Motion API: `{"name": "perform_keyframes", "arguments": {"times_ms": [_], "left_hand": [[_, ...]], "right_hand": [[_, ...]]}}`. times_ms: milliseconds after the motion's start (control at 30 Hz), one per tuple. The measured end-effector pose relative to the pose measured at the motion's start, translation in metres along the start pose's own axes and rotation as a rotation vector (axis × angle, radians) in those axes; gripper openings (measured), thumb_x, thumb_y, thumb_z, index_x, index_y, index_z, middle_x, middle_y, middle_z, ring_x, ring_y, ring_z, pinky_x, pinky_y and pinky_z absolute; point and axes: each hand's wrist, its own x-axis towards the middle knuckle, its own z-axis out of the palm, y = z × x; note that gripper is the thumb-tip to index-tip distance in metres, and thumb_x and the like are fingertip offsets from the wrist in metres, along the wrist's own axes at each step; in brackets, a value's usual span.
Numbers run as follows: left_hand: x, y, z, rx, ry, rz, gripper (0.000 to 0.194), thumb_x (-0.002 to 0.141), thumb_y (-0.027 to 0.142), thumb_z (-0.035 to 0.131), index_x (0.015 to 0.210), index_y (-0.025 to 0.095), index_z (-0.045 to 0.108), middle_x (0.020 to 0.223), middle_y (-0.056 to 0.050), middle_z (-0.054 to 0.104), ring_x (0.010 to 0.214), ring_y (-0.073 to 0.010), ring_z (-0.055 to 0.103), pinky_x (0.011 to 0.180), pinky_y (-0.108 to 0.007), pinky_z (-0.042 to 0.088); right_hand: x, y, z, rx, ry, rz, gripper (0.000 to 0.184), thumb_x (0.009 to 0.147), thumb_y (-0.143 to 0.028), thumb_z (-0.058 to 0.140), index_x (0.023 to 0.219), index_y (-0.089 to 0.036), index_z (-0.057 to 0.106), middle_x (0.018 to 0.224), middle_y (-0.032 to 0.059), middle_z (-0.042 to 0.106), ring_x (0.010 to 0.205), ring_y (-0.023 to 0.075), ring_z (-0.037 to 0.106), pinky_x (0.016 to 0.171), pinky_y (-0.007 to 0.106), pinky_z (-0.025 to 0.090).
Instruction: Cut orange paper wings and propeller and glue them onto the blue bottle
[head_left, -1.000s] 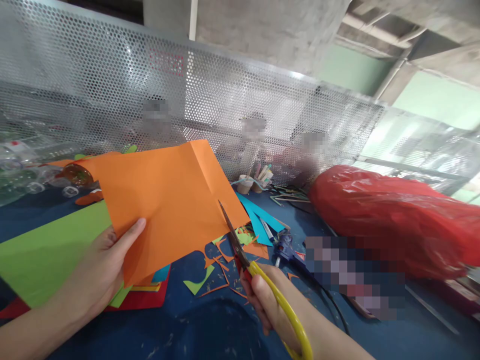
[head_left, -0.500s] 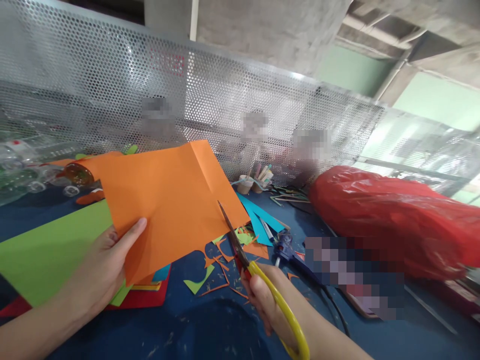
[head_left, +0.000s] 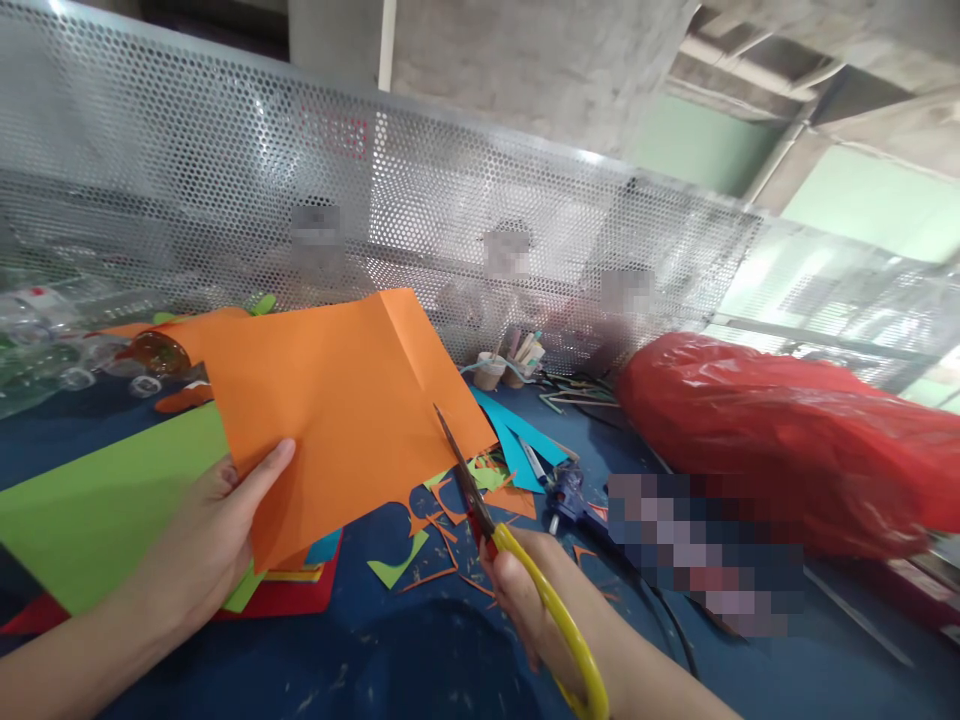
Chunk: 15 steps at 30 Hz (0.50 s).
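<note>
A sheet of orange paper (head_left: 330,400), creased near its far right corner, is pinched at its near left edge by my left hand (head_left: 217,530), thumb on top. My right hand (head_left: 532,590) is closed round the yellow handles of a pair of scissors (head_left: 555,610). Their dark blades reach up across the sheet's lower right edge, with the tip over the orange surface. Part of the lower blade is hidden. Beneath my left hand lie a green sheet (head_left: 112,490) and red paper (head_left: 300,598).
Orange and green offcuts (head_left: 442,520) litter the blue table (head_left: 405,660). A blue glue gun (head_left: 574,500) and its cord lie right of my right hand. Further right is a big red plastic bag (head_left: 772,440). Plastic bottles (head_left: 45,350) lie far left; a perforated metal screen (head_left: 450,190) stands behind.
The scissors and my right hand have shifted very slightly left. My left hand and the orange sheet stay nearly in place; the view has moved a little.
</note>
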Motion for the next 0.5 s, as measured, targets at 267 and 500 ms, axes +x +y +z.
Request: {"name": "perform_keyframes", "arguments": {"times_ms": [267, 500], "left_hand": [[0.0013, 0.001, -0.0027, 0.013, 0.016, -0.037, 0.064, 0.076, 0.035, 0.076, 0.134, 0.038, 0.05, 0.137, 0.004, 0.057, 0.117, -0.0205, 0.06, 0.081, -0.023, 0.059], [-0.0017, 0.0057, 0.0026, 0.017, 0.057, -0.04, 0.061, 0.075, 0.034, 0.077, 0.131, 0.032, 0.054, 0.132, -0.002, 0.061, 0.113, -0.0237, 0.063, 0.086, -0.027, 0.058]], "right_hand": [[0.0025, 0.0032, 0.0, -0.058, -0.011, 0.005, 0.06, 0.087, -0.076, 0.023, 0.065, -0.022, 0.035, 0.05, -0.0057, 0.033, 0.045, 0.0089, 0.031, 0.039, 0.022, 0.021], [0.0029, 0.0061, 0.0, -0.054, -0.018, -0.001, 0.061, 0.086, -0.078, 0.023, 0.065, -0.021, 0.036, 0.051, -0.0049, 0.035, 0.047, 0.0094, 0.034, 0.04, 0.023, 0.022]]}}
